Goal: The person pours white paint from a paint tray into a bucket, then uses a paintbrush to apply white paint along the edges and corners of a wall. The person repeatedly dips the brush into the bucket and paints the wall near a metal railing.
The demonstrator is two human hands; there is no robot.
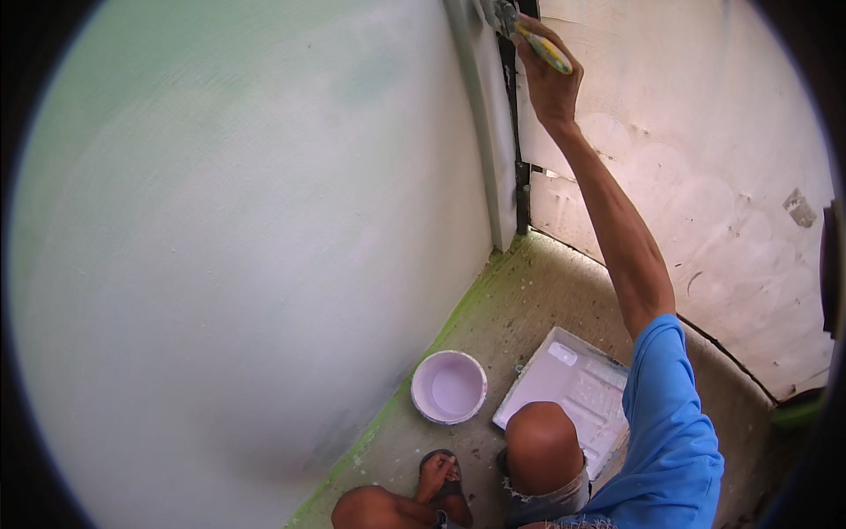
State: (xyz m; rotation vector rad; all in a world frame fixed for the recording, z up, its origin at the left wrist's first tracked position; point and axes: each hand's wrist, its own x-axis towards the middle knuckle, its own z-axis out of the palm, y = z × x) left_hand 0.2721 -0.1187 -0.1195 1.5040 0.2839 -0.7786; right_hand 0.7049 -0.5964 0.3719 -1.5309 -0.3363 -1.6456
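My right hand (552, 82) grips a paintbrush by its yellow and green handle (545, 51), high up at the corner. The brush's bristle end reaches the pale edge strip (492, 125) of the painted wall. My left hand is out of view. Below, a round tub (451, 387) holds pale lilac paint on the floor. Right of it lies a paint tray (595, 390) coated with the same pale paint, partly hidden behind my knee.
The wall (231, 231), green under patchy whitish paint, fills the left. A stained white panel (681, 165) stands at the right, with a dark frame post (522, 192) beside the wall's edge. My sandalled foot (439, 473) is just below the tub.
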